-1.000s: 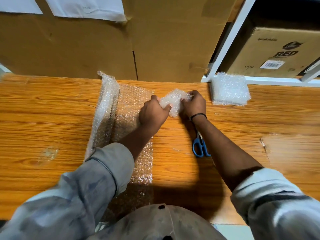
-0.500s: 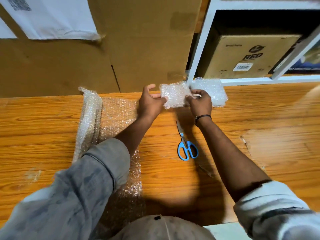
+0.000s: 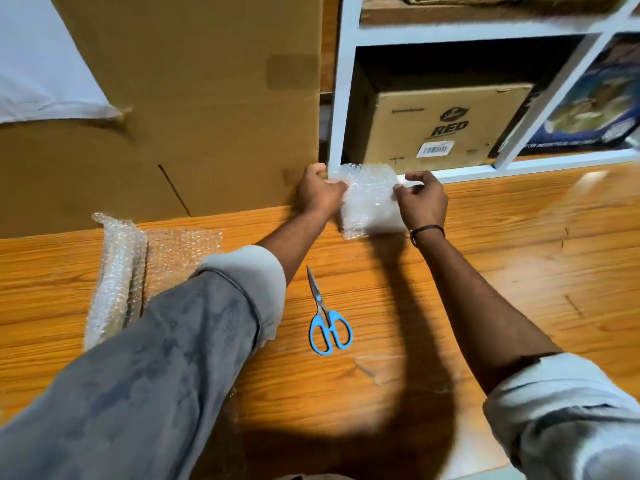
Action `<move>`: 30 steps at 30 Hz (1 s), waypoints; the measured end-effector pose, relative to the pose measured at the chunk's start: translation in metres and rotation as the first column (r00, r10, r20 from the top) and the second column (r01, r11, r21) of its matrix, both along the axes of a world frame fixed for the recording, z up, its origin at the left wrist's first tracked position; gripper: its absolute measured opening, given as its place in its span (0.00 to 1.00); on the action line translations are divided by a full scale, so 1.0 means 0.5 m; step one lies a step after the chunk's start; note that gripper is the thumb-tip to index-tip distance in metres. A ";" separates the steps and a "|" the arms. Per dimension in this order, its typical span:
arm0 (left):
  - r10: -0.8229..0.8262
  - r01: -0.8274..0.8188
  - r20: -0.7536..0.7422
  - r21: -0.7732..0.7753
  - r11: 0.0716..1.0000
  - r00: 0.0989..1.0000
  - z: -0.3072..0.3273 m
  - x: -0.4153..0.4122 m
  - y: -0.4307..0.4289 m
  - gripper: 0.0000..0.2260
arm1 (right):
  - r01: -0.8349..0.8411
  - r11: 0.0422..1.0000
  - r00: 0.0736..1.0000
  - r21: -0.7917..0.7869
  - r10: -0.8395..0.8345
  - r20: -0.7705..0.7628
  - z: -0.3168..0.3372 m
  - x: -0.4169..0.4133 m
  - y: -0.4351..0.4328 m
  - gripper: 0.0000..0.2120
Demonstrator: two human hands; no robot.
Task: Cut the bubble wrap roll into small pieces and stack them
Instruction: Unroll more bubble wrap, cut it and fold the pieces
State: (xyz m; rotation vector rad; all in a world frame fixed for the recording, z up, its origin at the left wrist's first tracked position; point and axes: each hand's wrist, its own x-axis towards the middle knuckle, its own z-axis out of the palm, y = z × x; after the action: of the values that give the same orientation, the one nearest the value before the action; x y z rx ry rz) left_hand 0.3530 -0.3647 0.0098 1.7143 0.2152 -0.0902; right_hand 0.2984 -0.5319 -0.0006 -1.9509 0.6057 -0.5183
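Bubble wrap roll (image 3: 114,278) lies at the left of the table (image 3: 502,271), partly unrolled, with its loose sheet (image 3: 180,249) spread flat to the right and running under the left sleeve. The step in hand looks like stacking rather than cutting. The left hand (image 3: 320,194) and right hand (image 3: 420,199) each pinch an opposite edge of a cut piece (image 3: 369,202), fingers curled on it, and hold it at the far edge of the table against the foot of the white shelf unit (image 3: 341,98). A stack probably sits under it, but the pale layers blur together and I cannot tell where the piece ends and the pile begins. The scissors (image 3: 327,320) lie closed on the table between the two forearms, well apart from both hands. The next move likely calls for squaring the piece on the pile and letting go without dragging the light layers askew, then taking the scissors to the loose sheet for another cut. As for containers, a closed carton (image 3: 446,109) marked RED fills one shelf compartment, and a printed box (image 3: 595,109) sits in the compartment to its right. A large cardboard box (image 3: 207,98) stands behind the table. All are shut or show only a side, so their contents are hidden.
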 end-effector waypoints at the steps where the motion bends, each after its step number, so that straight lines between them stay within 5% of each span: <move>1: 0.000 -0.001 0.008 0.030 1.000 1.000 -0.009 0.003 -0.012 0.25 | -0.004 1.000 1.000 -0.007 0.003 -0.014 -0.009 0.003 -0.010 0.12; 7: -0.071 0.016 0.147 0.343 0.939 0.987 -0.039 -0.005 -0.047 0.24 | -0.023 0.990 1.000 -0.137 0.024 0.002 -0.060 0.005 -0.045 0.17; 12: -0.109 -0.007 0.260 0.409 0.913 0.960 -0.043 -0.013 -0.065 0.23 | -0.067 0.864 0.981 -0.499 0.149 0.126 -0.051 0.015 -0.032 0.17; 19: -0.093 -0.056 0.249 0.533 0.844 0.964 -0.035 -0.018 -0.068 0.25 | -0.309 0.705 0.936 -0.638 0.344 -0.074 -0.083 0.039 0.006 0.20; 24: -0.358 -0.168 0.404 0.827 0.537 0.842 -0.048 -0.036 -0.052 0.25 | -0.445 0.564 0.884 -0.696 0.403 -0.238 -0.118 0.030 0.002 0.24; 27: -0.551 -0.112 0.288 0.937 0.331 0.784 -0.059 -0.034 -0.052 0.25 | -0.516 0.511 0.847 -0.688 0.425 -0.320 -0.127 0.032 -0.007 0.26; 30: -0.527 -0.008 0.155 0.963 0.271 0.836 -0.078 -0.033 -0.050 0.23 | -0.560 0.485 0.820 -0.672 0.442 -0.364 -0.130 0.035 -0.019 0.26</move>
State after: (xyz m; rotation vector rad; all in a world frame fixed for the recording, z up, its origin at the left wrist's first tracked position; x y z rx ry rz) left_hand 0.3367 -0.3899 -0.0292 2.9329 -0.5493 0.2649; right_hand 0.3157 -0.5414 -0.0654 -2.8522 -0.2137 -0.2494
